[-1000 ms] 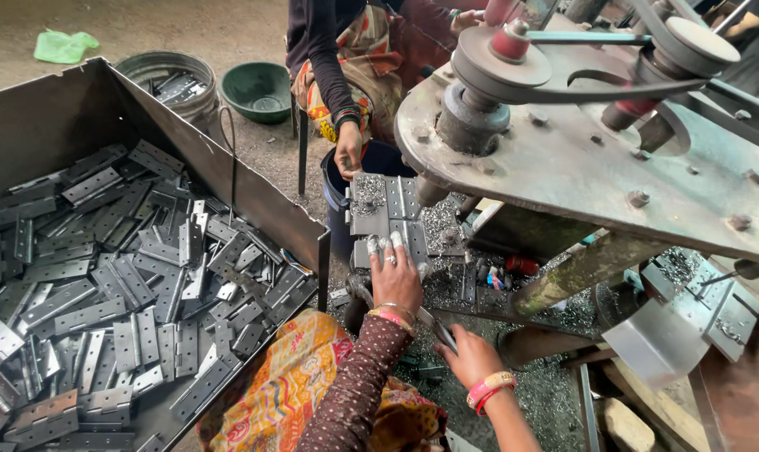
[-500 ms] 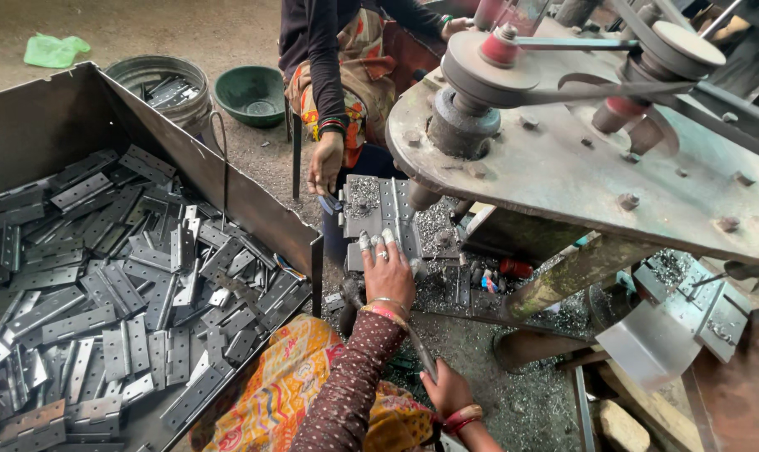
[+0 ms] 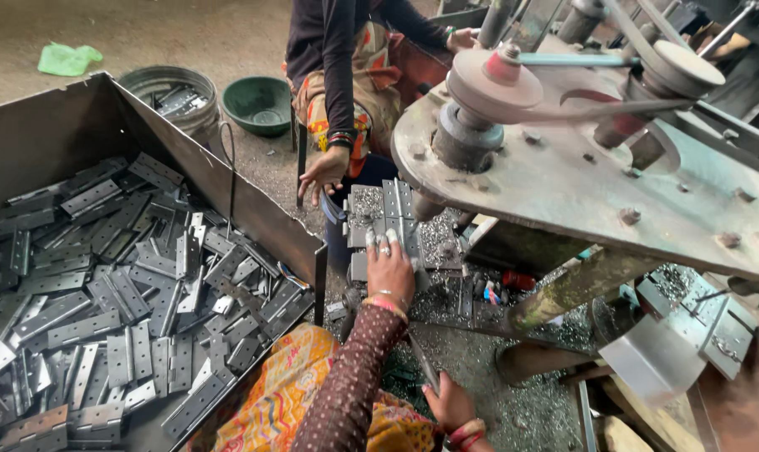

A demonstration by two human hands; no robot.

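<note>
My left hand, in a brown dotted sleeve with rings and bangles, lies flat with its fingers forward on a row of grey hinge plates. The plates sit on the machine bed under the press head. My right hand, with red bangles, is low near the bottom edge. It touches the lower end of a thin metal rod, and its grip is hidden. Metal chips cover the bed around the plates.
A big steel bin of several loose hinges stands at my left. A co-worker sits across with one hand hanging by the plates. The heavy machine table with its pulley overhangs on the right. A green bowl and a metal tub stand behind.
My left hand has slid forward onto the hinge plates. My right hand has dropped down towards the bottom edge. The co-worker's hand has lowered a little.
</note>
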